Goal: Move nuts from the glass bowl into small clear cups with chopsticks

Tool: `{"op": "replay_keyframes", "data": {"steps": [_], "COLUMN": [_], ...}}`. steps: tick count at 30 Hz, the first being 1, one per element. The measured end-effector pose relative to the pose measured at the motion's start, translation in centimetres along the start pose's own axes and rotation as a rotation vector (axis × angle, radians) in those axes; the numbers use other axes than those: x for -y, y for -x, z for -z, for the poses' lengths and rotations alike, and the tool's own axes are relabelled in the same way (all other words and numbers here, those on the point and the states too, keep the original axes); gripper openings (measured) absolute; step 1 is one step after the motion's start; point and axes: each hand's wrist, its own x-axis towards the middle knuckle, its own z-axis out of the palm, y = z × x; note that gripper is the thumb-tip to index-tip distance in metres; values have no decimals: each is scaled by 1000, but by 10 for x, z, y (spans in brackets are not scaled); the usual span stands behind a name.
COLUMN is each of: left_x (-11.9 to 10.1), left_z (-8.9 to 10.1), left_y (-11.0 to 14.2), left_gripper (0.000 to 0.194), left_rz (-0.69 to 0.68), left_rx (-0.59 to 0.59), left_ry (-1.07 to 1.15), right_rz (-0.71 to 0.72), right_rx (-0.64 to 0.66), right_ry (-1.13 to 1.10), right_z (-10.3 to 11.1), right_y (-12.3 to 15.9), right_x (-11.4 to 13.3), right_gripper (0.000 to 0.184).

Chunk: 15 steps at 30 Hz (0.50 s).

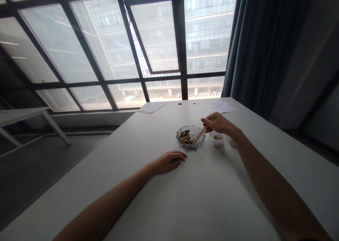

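Observation:
A glass dish of mixed nuts and dark pieces sits on the white table. My right hand grips wooden chopsticks whose tips reach down into the dish. Just right of the dish stands a small white cup with a few bits inside, under my right wrist. My left hand rests on the table in front of the dish, fingers loosely curled, holding nothing that I can see.
Paper sheets lie at the table's far edge, one on the left and one on the right. A small pale item sits behind my right forearm. Another white table stands at left, a dark curtain at right.

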Motion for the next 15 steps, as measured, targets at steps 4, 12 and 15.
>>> {"op": "replay_keyframes", "data": {"steps": [4, 12, 15], "left_x": [-2, -1, -2], "left_z": [1, 0, 1], "left_y": [-1, -2, -1], "left_gripper": [23, 23, 23], "left_rz": [6, 1, 0], "left_rx": [-4, 0, 3], "left_ry": [7, 0, -3], "right_rz": [6, 78, 58], "right_rx": [52, 102, 77], "right_ry": [47, 80, 71], "right_z": [-3, -5, -6], "right_y": [0, 0, -2], "right_x": [3, 0, -2], "right_gripper": [28, 29, 39]}}
